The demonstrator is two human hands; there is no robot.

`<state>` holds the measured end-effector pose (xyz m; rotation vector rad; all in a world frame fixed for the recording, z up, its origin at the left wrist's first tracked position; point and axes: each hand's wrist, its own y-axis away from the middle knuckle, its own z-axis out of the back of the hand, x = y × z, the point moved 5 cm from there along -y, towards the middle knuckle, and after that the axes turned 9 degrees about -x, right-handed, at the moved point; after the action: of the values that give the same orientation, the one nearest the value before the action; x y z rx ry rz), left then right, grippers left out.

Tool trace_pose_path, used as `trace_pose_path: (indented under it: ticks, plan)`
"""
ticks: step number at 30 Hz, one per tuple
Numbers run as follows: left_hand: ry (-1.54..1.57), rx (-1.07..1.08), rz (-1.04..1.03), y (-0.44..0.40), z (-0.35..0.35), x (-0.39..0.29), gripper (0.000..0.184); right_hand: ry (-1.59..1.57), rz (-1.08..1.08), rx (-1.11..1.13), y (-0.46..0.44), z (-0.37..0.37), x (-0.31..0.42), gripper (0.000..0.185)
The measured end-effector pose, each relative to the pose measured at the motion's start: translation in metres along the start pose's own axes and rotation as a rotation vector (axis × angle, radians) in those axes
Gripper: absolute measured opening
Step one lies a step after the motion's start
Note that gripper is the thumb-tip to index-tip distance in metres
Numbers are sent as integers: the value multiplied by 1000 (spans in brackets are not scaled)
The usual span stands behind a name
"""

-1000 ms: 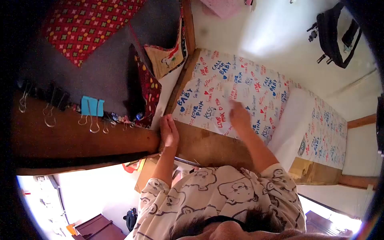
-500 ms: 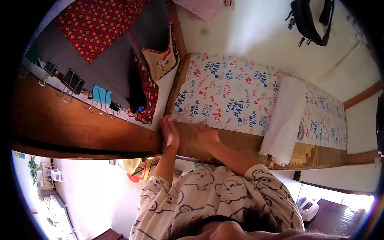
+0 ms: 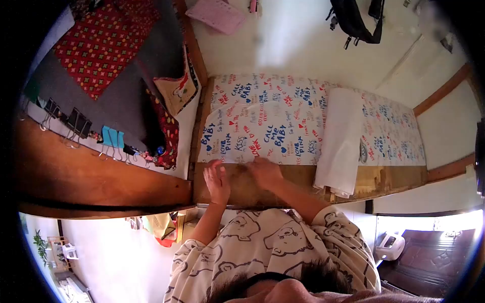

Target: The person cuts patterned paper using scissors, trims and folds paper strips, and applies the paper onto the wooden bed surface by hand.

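A white sheet (image 3: pixel 262 121) printed with red and blue words lies over a wooden board (image 3: pixel 237 189), leaving the board's front strip bare. My left hand (image 3: pixel 217 183) is at the sheet's front left edge, fingers raised and slightly apart, with nothing seen in it. Close to its right, my right hand (image 3: pixel 263 173) has its fingers curled in at the sheet's front edge, seemingly pinching it; the fingertips are partly hidden. Farther right, a loose white roll (image 3: pixel 338 141) lies across the sheet from back to front.
On the left stands a grey fabric panel (image 3: pixel 134 96) with binder clips (image 3: pixel 79 121) along its lower edge, beside a brown wooden panel (image 3: pixel 101 174). A black bag (image 3: pixel 356 22) hangs on the wall behind. A white appliance (image 3: pixel 390 246) sits at the lower right.
The view has shifted, so the board appears farther left. My left hand has come away from the board's left edge, nearer my right hand, and its fingers have spread.
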<state>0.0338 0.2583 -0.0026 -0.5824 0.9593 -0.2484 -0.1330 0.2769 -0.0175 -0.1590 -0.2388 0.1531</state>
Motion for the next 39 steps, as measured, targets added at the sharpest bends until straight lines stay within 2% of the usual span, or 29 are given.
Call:
trace_pose_path:
  ticks: [3,5,6,11,15,17,19,22,24,25,26,27,28,29,30,33,34,36,39]
  plan:
    - [75,2,-39,0,-1,-4,17,10,-123,-15,-18,24,-47,36]
    - [22,36,-16,9,1,-3,16,60,-66,-214,-27,28,-73,32]
    - [-21,58,-5,11,0,-2,16,54,-64,-215,-29,32,-82,32]
    - [73,40,80,24,-2,-7,15,163,22,-139,-23,24,-95,22]
    - [93,112,185,31,9,-19,14,225,190,-61,2,26,-86,25]
    - [125,90,204,41,8,-14,14,207,298,-56,20,26,-84,27]
    - [163,60,221,44,5,-11,15,194,315,8,30,20,-89,28]
    - [110,149,149,37,-11,-19,19,134,324,91,31,28,-93,28]
    - [-186,323,-54,26,-31,-30,28,86,314,109,29,36,-97,28]
    - [-186,318,-56,20,-41,-27,28,126,191,39,26,42,-107,28]
    - [-257,343,-156,17,-55,-25,33,164,74,-26,22,48,-118,29]
    - [-329,375,-254,18,-65,-26,39,162,76,-20,21,49,-121,29]
    - [-330,380,-250,17,-72,-29,39,154,-6,-25,19,50,-128,29]
    - [-375,486,-268,16,-86,-31,44,148,-89,-36,17,51,-134,29]
    - [-419,593,-288,17,-96,-31,50,146,-90,-41,16,50,-133,29]
    - [-452,613,-369,29,-92,-35,56,98,-127,-18,21,46,-130,29]
    - [-454,617,-368,31,-87,-36,56,76,-104,-35,21,46,-127,28]
    - [-463,758,-326,35,-81,-35,59,54,-81,-65,16,44,-121,28]
    - [-465,671,-412,40,-79,-35,56,-24,-68,-100,12,38,-117,30]
